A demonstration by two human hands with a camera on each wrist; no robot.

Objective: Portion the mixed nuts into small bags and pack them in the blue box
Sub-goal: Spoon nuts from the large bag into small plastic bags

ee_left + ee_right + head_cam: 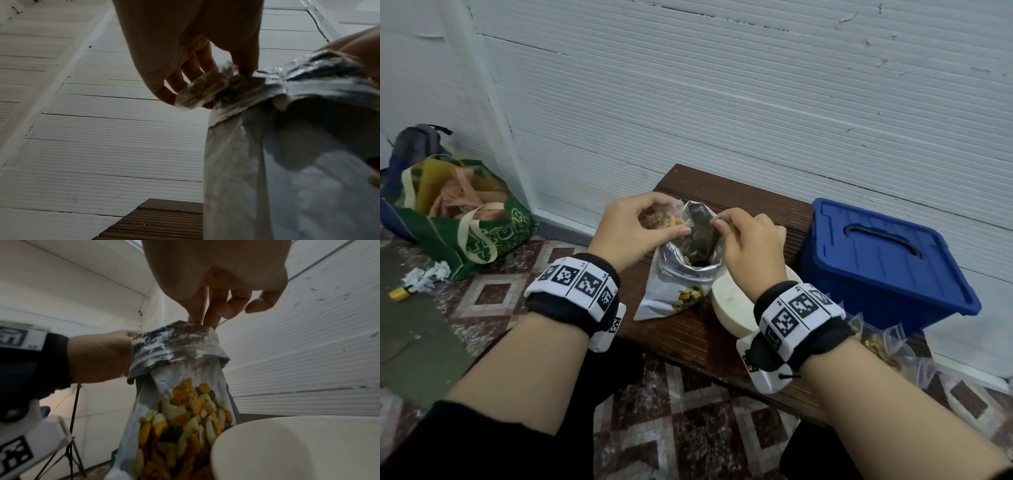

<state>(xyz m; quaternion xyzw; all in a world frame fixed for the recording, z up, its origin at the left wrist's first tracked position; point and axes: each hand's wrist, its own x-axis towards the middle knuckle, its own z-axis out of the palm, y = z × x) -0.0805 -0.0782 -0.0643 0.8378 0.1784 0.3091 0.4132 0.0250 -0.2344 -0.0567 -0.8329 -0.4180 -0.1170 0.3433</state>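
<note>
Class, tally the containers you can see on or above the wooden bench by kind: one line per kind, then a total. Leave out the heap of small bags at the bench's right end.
Large foil mixed-nut pouch, standing open: 1
Small clear plastic bag of nuts, pinched in left hand: 1
White round bowl: 1
Blue plastic lidded box: 1
Total: 4

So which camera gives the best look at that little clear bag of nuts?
The head view: the small clear bag shows its nuts, pinched by the left hand over the big nut bag. The left wrist view shows it dim; the right wrist view hides it.
</note>
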